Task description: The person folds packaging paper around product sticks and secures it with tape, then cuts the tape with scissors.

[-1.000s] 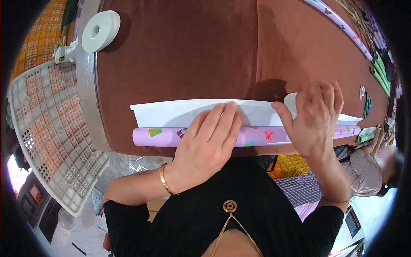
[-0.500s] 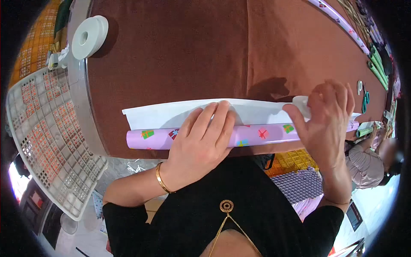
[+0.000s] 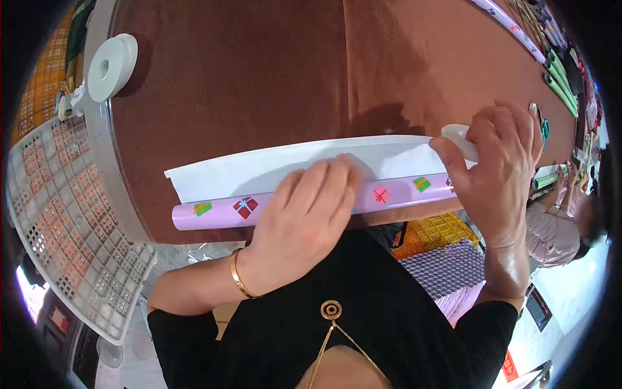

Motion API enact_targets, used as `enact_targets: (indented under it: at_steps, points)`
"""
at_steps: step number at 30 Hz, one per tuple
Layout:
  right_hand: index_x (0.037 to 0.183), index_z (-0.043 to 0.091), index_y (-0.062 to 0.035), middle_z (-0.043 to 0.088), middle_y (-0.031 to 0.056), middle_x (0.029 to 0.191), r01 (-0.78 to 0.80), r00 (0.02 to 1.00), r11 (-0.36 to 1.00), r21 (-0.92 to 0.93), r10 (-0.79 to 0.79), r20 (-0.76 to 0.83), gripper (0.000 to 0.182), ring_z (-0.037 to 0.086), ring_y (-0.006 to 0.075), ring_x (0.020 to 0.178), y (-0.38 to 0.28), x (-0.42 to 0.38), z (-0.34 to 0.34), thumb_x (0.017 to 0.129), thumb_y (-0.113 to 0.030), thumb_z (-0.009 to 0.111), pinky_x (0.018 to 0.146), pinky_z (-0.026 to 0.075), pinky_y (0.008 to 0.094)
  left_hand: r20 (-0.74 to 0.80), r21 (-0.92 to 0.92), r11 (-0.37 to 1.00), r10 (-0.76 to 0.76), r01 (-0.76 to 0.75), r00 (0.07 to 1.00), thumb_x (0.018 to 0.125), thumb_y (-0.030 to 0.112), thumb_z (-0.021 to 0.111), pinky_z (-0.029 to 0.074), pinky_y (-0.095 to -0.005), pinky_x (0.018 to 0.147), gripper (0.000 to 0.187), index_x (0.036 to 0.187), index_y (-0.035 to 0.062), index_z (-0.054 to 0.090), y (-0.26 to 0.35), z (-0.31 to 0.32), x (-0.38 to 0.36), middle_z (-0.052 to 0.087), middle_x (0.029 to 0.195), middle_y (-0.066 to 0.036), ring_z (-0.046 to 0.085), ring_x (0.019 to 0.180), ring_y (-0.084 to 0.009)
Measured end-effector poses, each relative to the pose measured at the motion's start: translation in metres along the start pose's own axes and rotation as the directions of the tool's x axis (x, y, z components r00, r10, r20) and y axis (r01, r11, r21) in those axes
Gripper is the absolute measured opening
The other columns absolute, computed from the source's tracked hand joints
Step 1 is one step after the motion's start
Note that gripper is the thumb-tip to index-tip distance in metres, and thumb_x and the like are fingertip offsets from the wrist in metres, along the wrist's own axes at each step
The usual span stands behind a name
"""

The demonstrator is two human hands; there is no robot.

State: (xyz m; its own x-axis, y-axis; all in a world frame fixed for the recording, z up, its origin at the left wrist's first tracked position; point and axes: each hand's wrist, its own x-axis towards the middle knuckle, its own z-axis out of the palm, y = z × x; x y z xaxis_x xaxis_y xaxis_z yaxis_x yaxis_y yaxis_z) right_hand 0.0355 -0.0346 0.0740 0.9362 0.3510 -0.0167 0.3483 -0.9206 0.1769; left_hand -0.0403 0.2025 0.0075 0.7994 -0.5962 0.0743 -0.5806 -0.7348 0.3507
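A long lilac roll of gift wrap (image 3: 272, 205) printed with presents lies along the table's near edge, its white underside (image 3: 220, 167) spread out as a strip behind it. Across the middle of the roll rests my left hand (image 3: 304, 211), fingers stretched out and the tips slightly blurred. My right hand (image 3: 499, 155) is over the roll's right part, thumb and curled fingers around a small white roll, apparently tape (image 3: 459, 137). The far right end of the wrap is hidden behind that hand.
Stacked white tape rolls (image 3: 111, 68) stand at the table's left edge, beside a white plastic crate (image 3: 71, 220). Scissors (image 3: 545, 129), green rolls (image 3: 560, 91) and another lilac roll (image 3: 508, 29) lie at the right. A co-worker (image 3: 551, 230) sits at far right.
The whole view has shifted, so the table and roll appear further left and slightly tilted. More of the dark red present print shows beside my left hand. My right hand keeps the white roll.
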Motion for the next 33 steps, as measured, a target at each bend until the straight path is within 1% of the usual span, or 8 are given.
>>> enact_targets:
  at_steps: [1,3,5,8,12,14,23,33]
  points:
    - [0.079,0.069,-0.0011,0.065,0.0122,0.101,0.000,1.000,1.000,0.001,0.000,-0.002,0.040,0.053,0.0336,0.121,0.001,-0.001,0.001,0.076,-0.039,0.080,0.109,0.028,0.0527,0.004,-0.038,0.999,0.037,-0.037,0.999,0.085,0.014,0.058,0.047,-0.0360,0.093,0.040,0.122,-0.0017,0.061,0.002,0.003,0.003,0.057,0.125,-0.016,0.055,0.112,-0.0265]
    - [0.079,0.069,-0.0009,0.065,0.0120,0.100,0.014,0.999,1.000,0.013,-0.014,-0.035,0.041,0.053,0.0341,0.120,0.003,-0.003,0.005,0.076,-0.040,0.080,0.109,0.029,0.0520,-0.004,0.012,0.998,0.054,-0.054,0.999,0.084,0.018,0.062,0.047,-0.0352,0.093,0.045,0.124,-0.0022,0.059,0.007,0.005,0.008,0.058,0.121,-0.016,0.055,0.110,-0.0259]
    - [0.079,0.069,-0.0009,0.065,0.0120,0.100,0.009,0.999,1.000,0.003,-0.009,-0.032,0.041,0.053,0.0343,0.120,0.004,-0.003,0.003,0.076,-0.040,0.079,0.109,0.028,0.0519,0.044,-0.109,0.993,-0.041,0.046,0.998,0.072,0.028,0.080,0.047,-0.0391,0.095,0.059,0.121,-0.0004,0.062,0.012,0.002,0.013,0.058,0.126,-0.014,0.056,0.112,-0.0282]
    - [0.078,0.069,-0.0009,0.065,0.0121,0.099,-0.001,1.000,1.000,-0.006,0.001,-0.019,0.041,0.053,0.0344,0.120,0.005,-0.005,0.003,0.077,-0.040,0.078,0.109,0.028,0.0519,0.025,-0.029,0.999,-0.035,0.036,0.999,0.072,0.031,0.082,0.048,-0.0397,0.093,0.061,0.120,-0.0002,0.062,0.014,0.011,0.011,0.058,0.126,-0.015,0.056,0.112,-0.0272]
    - [0.079,0.069,-0.0005,0.064,0.0129,0.102,-0.013,0.999,1.000,0.021,0.014,-0.036,0.041,0.052,0.0341,0.120,0.006,-0.009,0.009,0.078,-0.041,0.077,0.109,0.028,0.0518,0.038,-0.038,0.999,-0.022,0.023,0.999,0.070,0.031,0.083,0.049,-0.0403,0.091,0.062,0.119,0.0002,0.063,0.011,0.011,0.012,0.059,0.125,-0.015,0.056,0.112,-0.0268]
    - [0.079,0.069,-0.0001,0.064,0.0129,0.102,-0.008,1.000,1.000,0.007,0.008,-0.028,0.042,0.052,0.0339,0.119,0.005,-0.009,0.010,0.079,-0.041,0.077,0.109,0.028,0.0518,-0.036,-0.047,0.999,0.013,-0.015,0.999,0.077,0.031,0.073,0.050,-0.0362,0.088,0.048,0.110,-0.0040,0.067,0.009,0.011,0.013,0.059,0.120,-0.017,0.055,0.105,-0.0269]
    - [0.082,0.070,0.0012,0.062,0.0131,0.102,-0.004,1.000,1.000,-0.016,0.004,-0.011,0.046,0.051,0.0330,0.119,0.002,-0.010,0.018,0.080,-0.044,0.075,0.111,0.025,0.0529,-0.004,-0.055,0.998,0.017,-0.018,1.000,0.075,0.033,0.076,0.050,-0.0367,0.088,0.052,0.111,-0.0024,0.068,0.008,0.009,0.013,0.059,0.120,-0.017,0.055,0.107,-0.0276]
    - [0.086,0.071,0.0019,0.063,0.0131,0.103,-0.017,1.000,0.999,-0.045,0.018,0.016,0.048,0.050,0.0325,0.121,-0.001,-0.011,0.021,0.081,-0.045,0.073,0.113,0.025,0.0532,-0.031,-0.054,0.999,0.005,-0.007,0.999,0.074,0.034,0.078,0.050,-0.0367,0.089,0.052,0.111,-0.0017,0.068,0.008,0.007,0.013,0.059,0.120,-0.015,0.054,0.108,-0.0270]
